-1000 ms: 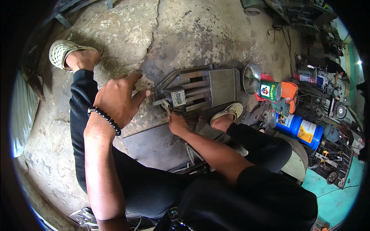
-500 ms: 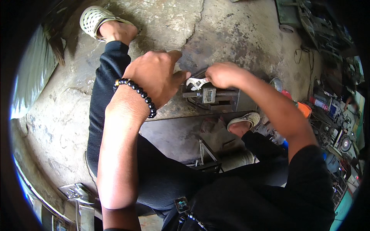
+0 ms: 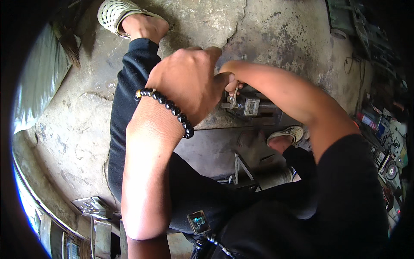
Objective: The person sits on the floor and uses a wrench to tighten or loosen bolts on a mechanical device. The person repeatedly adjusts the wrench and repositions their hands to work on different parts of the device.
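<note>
My right hand [image 3: 235, 78] reaches in over the bench vise [image 3: 251, 107] and is closed on an adjustable wrench [image 3: 233, 102], whose silvery metal shows below the fingers at the left end of the vise. Most of the wrench is hidden. Close on its left is my left hand [image 3: 185, 82], back upward and fingers curled, its thumb tip beside the right fingers. What the left hand holds, if anything, is hidden under it. A black bead bracelet [image 3: 166, 103] circles the left wrist.
A grey metal surface [image 3: 207, 146] lies in front of the vise, with a thin metal frame [image 3: 243, 166] nearer me. My feet in pale clogs [image 3: 113, 17] stand either side. Tools and parts clutter the right; a broom [image 3: 67, 43] is at far left.
My right hand has swung left and turned toward the left hand, taking the wrench with it. More of the wrench is now covered. The whole view has shifted slightly.
</note>
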### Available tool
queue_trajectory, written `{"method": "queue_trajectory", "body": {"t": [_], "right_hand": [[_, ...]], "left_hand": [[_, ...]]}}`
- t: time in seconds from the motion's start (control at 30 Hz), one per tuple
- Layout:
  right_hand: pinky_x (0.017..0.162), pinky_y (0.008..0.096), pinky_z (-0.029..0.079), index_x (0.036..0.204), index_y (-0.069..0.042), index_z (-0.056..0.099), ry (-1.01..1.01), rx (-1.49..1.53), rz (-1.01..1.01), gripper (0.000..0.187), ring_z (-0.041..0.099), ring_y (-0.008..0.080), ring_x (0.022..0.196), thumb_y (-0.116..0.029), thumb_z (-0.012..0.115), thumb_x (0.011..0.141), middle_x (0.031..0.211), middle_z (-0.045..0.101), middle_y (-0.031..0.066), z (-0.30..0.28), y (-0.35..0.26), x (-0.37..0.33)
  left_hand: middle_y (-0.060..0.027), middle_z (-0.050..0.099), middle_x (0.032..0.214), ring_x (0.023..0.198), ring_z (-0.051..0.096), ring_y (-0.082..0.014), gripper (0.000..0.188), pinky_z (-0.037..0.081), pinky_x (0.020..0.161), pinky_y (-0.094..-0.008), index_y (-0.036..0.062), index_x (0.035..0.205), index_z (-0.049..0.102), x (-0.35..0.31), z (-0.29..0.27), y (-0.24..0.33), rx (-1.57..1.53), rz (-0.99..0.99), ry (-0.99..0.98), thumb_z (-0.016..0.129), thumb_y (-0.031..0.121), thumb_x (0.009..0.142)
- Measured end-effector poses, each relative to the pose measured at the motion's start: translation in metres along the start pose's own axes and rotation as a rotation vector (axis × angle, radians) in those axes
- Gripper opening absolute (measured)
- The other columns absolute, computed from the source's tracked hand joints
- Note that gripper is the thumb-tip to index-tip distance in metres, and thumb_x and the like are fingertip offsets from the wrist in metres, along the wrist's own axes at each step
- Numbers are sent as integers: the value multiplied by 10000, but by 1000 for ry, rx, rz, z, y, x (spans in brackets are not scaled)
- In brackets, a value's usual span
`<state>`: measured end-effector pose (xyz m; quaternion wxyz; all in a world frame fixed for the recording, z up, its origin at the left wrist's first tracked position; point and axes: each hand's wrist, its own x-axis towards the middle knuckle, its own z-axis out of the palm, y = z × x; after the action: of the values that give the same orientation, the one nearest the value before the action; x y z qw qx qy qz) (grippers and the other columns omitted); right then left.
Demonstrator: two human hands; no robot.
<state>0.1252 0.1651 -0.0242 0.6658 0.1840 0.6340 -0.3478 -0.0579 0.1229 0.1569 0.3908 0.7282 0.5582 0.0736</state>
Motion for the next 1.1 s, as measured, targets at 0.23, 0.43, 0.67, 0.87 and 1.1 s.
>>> {"method": "queue_trajectory", "body": {"t": [0.23, 0.43, 0.67, 0.87, 1.1], "right_hand": [[706, 443, 547, 1014, 14, 653, 781, 429, 404, 241, 695, 353, 808, -122, 554, 841, 849, 703, 182, 137, -78, -46], [731, 555, 497, 1040, -11, 513, 1196, 1270, 561, 183, 639, 469, 763, -149, 456, 934, 788, 660, 252, 210, -155, 37], [815, 537, 464, 1080, -6, 445, 1191, 1356, 728, 197, 604, 478, 942, -145, 457, 941, 923, 633, 300, 201, -165, 112], [809, 467, 481, 1055, -31, 539, 1165, 1415, 264, 170, 627, 408, 927, -166, 476, 973, 985, 657, 208, 255, -147, 86], [716, 434, 495, 1098, -43, 617, 1031, 1086, 157, 258, 636, 390, 807, -252, 513, 988, 873, 649, 230, 244, -95, -65]], "left_hand": [[-200, 690, 966, 912, 681, -330, 417, 528, 800, -391, 30, 1185, 615, -5, 8, 8, 10, 84, -2, 676, 302, 875], [-203, 693, 929, 823, 694, -310, 413, 537, 759, -383, 13, 1197, 612, -6, 18, 18, -2, 74, -48, 682, 267, 879], [-204, 693, 945, 861, 686, -338, 419, 531, 782, -393, 20, 1205, 610, -5, 24, 23, 8, 128, -63, 667, 282, 884], [-213, 692, 946, 894, 679, -347, 414, 527, 805, -402, 22, 1197, 612, -7, 18, 24, 45, 106, -50, 660, 285, 881], [-229, 682, 968, 924, 668, -359, 399, 526, 811, -413, 9, 1163, 610, -11, 11, 12, 61, 94, -38, 633, 304, 895]]}}
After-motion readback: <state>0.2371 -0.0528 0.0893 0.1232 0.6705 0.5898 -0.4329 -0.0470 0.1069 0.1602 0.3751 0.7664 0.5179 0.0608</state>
